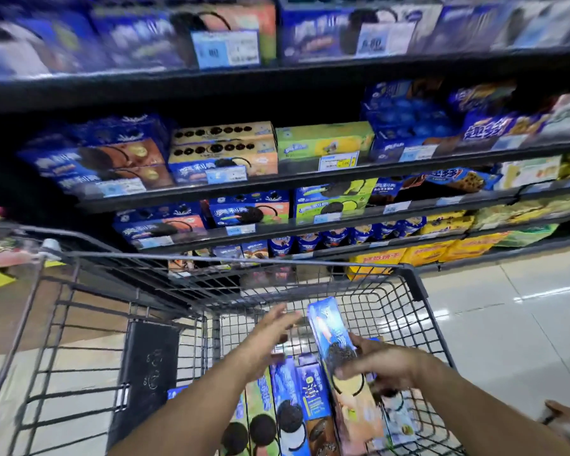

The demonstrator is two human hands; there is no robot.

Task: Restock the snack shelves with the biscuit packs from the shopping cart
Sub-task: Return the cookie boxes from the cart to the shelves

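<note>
My right hand [380, 366] grips a long blue biscuit pack [329, 330] with a cookie picture, tilted up above the shopping cart [418, 284]. My left hand [270, 334] reaches forward over the cart with its fingers straight, holding nothing and just left of that pack. Several more biscuit packs [297, 403] stand on end in the cart below my arms. The snack shelves [277, 182] rise behind the cart, stocked with blue, orange and green biscuit boxes.
The cart's dark flap [148, 366] hangs at its near left. Yellow packs [418, 255] fill the lowest shelf at right. Pale tiled floor [507, 324] lies to the right of the cart. Another person's hand [563, 413] shows at the lower right edge.
</note>
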